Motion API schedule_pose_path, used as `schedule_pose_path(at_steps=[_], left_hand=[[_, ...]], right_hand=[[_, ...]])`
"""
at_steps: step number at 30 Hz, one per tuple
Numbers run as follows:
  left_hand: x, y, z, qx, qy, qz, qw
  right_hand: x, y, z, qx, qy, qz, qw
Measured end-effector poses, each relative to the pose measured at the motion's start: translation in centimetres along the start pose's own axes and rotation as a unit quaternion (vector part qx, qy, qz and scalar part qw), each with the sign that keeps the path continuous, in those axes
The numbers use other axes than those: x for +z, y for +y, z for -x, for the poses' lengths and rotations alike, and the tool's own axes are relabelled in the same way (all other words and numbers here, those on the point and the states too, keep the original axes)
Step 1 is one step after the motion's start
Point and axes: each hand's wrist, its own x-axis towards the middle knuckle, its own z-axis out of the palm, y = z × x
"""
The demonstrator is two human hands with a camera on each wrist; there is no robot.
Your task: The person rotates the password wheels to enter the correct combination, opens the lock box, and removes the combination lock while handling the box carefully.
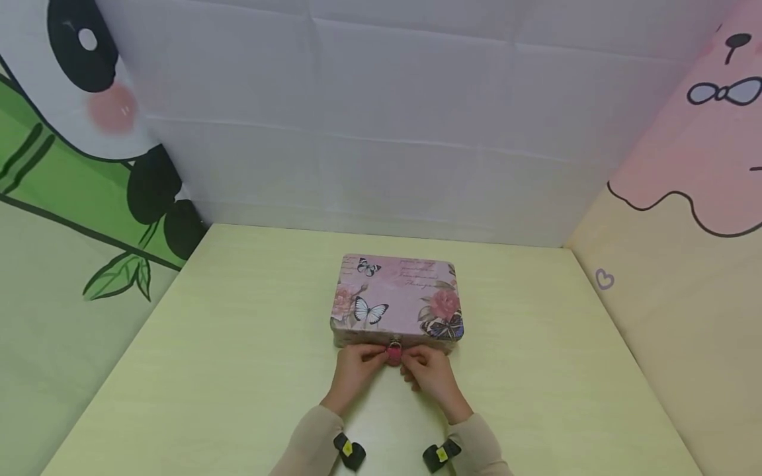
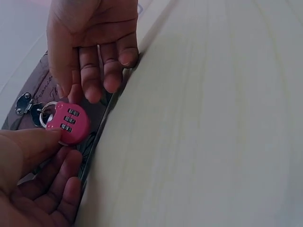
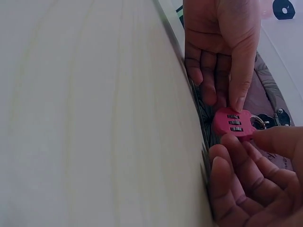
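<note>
A pink padlock (image 1: 394, 354) with three number dials hangs by its silver shackle from the metal clasp on the front of a pink butterfly-and-rose box (image 1: 405, 291). The left hand (image 1: 355, 373) pinches one side of the padlock (image 2: 75, 125) between thumb and forefinger. On the opposite side, the right hand (image 1: 436, 377) holds the padlock's edge (image 3: 227, 124) with thumb and forefinger. In the left wrist view, the left hand (image 2: 35, 175) is below and the right hand (image 2: 97, 42) above; both hands' other fingers are loosely bent. The box lid is down.
The box stands on a pale yellow table (image 1: 238, 317). Behind the table hangs a white sheet (image 1: 381, 132). Walls with cartoon drawings flank it: a panda with green bamboo (image 1: 77, 192) on the left, a pink figure (image 1: 702, 152) on the right.
</note>
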Motion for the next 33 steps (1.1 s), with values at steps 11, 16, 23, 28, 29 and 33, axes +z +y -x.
schedule_pose_path(at_steps=[11,16,23,28,29,33], left_hand=[[-0.6,0.1,0.1,-0.017,-0.044,-0.013,0.9988],[-0.7,0.2,0.0,-0.037,-0.055,-0.002,0.9978],[-0.8,0.8,0.1,-0.076,-0.069,0.036,0.9941],[-0.7,1.0,0.1,-0.104,-0.083,0.09,0.9869],[-0.7,1.0,0.1,-0.109,-0.085,0.097,0.9856],[-0.6,1.1,0.1,-0.118,-0.088,0.111,0.9828]], right_hand=[[0.0,-0.1,0.1,0.006,-0.002,-0.01,0.9999],[-0.2,-0.2,0.1,0.011,-0.004,-0.027,0.9996],[-0.5,0.1,0.0,0.017,-0.016,-0.08,0.9965],[-0.8,0.2,0.1,0.024,-0.029,-0.113,0.9929],[-0.8,0.2,0.1,0.025,-0.03,-0.116,0.9924],[-0.7,0.1,0.2,0.03,-0.03,-0.128,0.9908]])
